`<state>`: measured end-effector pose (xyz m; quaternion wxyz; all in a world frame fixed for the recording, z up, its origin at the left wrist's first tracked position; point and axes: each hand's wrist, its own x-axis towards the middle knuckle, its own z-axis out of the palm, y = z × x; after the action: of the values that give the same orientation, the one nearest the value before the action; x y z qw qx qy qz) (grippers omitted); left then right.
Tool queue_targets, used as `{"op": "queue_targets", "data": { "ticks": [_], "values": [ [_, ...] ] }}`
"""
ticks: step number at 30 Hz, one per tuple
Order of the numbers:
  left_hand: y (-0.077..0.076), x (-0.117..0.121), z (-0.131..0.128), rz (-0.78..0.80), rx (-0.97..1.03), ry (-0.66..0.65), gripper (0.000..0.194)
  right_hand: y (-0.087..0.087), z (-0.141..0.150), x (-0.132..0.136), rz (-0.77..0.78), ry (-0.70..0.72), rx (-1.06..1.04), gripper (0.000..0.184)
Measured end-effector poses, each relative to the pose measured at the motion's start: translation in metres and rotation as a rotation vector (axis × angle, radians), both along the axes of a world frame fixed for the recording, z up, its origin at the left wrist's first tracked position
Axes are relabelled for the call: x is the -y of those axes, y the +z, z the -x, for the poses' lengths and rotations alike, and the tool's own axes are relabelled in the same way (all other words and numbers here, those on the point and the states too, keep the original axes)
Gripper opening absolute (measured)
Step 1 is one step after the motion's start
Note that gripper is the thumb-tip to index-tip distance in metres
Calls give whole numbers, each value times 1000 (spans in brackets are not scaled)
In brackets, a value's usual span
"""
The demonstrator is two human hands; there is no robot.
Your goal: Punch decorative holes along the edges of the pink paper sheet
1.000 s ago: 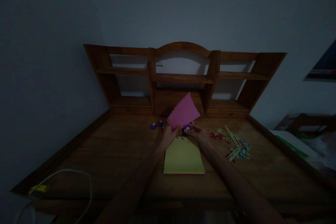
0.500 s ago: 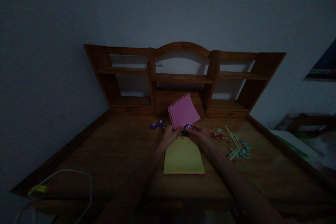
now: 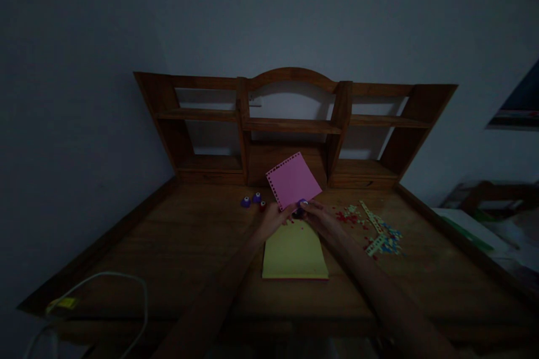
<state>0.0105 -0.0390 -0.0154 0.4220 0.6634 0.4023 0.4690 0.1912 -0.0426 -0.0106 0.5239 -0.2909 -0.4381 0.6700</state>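
Observation:
A pink sheet of paper (image 3: 295, 182) with small cut-outs along two edges is tilted over the desk. My left hand (image 3: 273, 221) pinches its lower corner. In my right hand (image 3: 322, 219) is a purple craft punch (image 3: 302, 202) at the sheet's lower edge, the thumb on its top; the fingers beneath are partly hidden. Below both hands lies a yellow paper pad (image 3: 295, 255), with small pink-red bits near its top. Left of the sheet stand two more purple punches, one (image 3: 246, 202) beside the other (image 3: 256, 197), and a red punch (image 3: 263, 206).
On the right of the wooden desk (image 3: 189, 241) are red and pale paper bits (image 3: 348, 215), blue bits (image 3: 392, 240) and pale punched strips (image 3: 370, 216). A wooden shelf unit (image 3: 292, 125) backs the desk. A white cable (image 3: 145, 297) loops at front left.
The pink sheet has shifted slightly left and turned a little. My right thumb has moved onto the top of the purple punch, covering more of it.

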Motion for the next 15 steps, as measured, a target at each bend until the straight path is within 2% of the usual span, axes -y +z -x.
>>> {"op": "queue_targets", "data": {
  "ticks": [7,15],
  "values": [
    [2,3,-1,120,97,-78,65,8,2,4,50,34,-54,16],
    [-4,-1,-2,146,118,-71,61,11,5,5,55,21,-77,18]
  ]
}}
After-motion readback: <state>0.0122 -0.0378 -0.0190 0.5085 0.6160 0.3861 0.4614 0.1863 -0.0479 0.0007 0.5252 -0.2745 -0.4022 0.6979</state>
